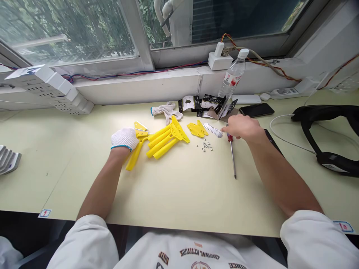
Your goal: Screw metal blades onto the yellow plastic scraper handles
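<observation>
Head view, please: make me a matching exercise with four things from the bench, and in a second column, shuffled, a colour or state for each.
Things:
1. Screwdriver
2. Left hand
3. Bottle
4. Small metal pieces

Colours and states:
A. Clear, capped in white
B. Silvery, loosely scattered
C. Partly red handle, metal shaft
D. Gloved in white with a blue cuff

Right pairs: 1-C, 2-D, 3-A, 4-B

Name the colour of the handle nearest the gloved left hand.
The handle is yellow; it shows best in the head view.
</observation>
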